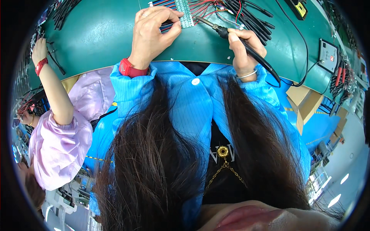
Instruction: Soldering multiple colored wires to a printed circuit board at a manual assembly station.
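My right hand grips a soldering iron like a pen. Its metal tip points left at a narrow green circuit board strip, close to the board's right edge; I cannot tell whether it touches. At the board's left edge is my left hand, thumb and forefinger bent together in a pinch. What sits between those fingertips is too small to make out. Thin red, blue and black wires lead off the board's left side, partly under my hand. More red and black wires spread out on the right.
Black cables lie bundled right of the board on the green table; others lie far left. A grey control box and red-handled tools are at right. Below stands an open cardboard box. A co-worker's arm is at left.
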### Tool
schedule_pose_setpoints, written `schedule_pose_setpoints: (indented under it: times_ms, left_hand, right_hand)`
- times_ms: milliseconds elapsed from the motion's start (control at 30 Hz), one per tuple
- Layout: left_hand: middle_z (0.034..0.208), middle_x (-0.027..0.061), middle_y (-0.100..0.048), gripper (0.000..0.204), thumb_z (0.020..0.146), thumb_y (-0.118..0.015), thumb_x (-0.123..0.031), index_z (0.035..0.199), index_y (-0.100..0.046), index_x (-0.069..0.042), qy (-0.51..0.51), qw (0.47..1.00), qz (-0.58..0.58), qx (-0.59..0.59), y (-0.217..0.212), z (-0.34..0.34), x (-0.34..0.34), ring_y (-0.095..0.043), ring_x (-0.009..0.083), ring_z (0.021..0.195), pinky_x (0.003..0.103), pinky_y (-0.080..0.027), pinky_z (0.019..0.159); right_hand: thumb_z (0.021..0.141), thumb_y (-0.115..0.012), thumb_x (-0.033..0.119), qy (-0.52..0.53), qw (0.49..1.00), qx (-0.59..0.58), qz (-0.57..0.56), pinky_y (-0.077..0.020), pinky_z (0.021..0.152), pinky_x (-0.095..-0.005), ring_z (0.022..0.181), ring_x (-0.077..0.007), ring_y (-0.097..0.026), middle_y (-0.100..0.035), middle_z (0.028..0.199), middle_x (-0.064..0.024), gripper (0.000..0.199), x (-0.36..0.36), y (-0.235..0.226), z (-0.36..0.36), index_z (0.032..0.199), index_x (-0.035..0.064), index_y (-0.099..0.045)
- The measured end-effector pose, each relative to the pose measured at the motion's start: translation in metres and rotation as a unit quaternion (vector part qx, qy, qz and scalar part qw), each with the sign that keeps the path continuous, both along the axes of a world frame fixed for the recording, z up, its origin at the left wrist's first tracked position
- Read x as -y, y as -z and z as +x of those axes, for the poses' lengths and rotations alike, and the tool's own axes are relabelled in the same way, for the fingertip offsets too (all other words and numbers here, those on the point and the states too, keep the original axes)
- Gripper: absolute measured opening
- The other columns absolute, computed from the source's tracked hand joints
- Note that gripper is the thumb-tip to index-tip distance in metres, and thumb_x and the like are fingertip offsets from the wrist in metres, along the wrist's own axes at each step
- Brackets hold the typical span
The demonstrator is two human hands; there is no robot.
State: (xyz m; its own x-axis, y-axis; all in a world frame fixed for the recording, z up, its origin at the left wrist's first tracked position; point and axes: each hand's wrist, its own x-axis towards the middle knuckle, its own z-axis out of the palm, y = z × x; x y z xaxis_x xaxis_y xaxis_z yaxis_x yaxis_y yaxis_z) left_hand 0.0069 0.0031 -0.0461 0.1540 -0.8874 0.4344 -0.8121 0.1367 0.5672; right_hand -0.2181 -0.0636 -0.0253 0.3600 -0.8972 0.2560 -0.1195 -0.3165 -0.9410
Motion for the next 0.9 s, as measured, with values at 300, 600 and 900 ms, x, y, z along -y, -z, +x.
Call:
schedule_pose_setpoints:
  times_ms: [300,600,900]
  left_hand:
    - [0.099,-0.007,-0.074,0.004,0.079,-0.069,-0.01,0.076,-0.065,-0.01,0.013,0.998,0.056,0.027,-0.013,0.004,0.006,-0.061,0.0144,0.092,0.033,-0.039,0.094]
    - [0.1,-0.0062,-0.074,0.003,0.08,-0.07,-0.012,0.079,-0.068,-0.01,0.029,0.997,0.07,0.021,-0.016,0.009,0.002,-0.063,0.0157,0.093,0.035,-0.041,0.095]
    - [0.098,-0.0054,-0.074,0.003,0.079,-0.07,-0.012,0.079,-0.067,-0.01,0.02,0.997,0.075,0.021,-0.015,0.009,-0.001,-0.063,0.0165,0.092,0.035,-0.041,0.094]
  right_hand:
    - [0.082,-0.067,0.007,-0.01,1.0,0.002,-0.014,-0.0409,0.052,-0.02,0.055,-0.0086,-0.052,-0.063,0.069,-0.004,0.016,0.003,0.009,0.004,0.094,-0.0027,-0.071]
    - [0.083,-0.067,0.007,-0.017,1.0,-0.003,-0.024,-0.041,0.052,-0.0202,0.054,-0.0087,-0.051,-0.063,0.068,-0.0041,0.015,0.003,0.008,0.003,0.094,-0.0024,-0.071]
    - [0.083,-0.067,0.007,-0.018,1.0,0.007,-0.024,-0.0409,0.051,-0.0204,0.054,-0.0089,-0.051,-0.063,0.068,-0.0043,0.015,0.002,0.007,0.007,0.094,-0.0018,-0.071]
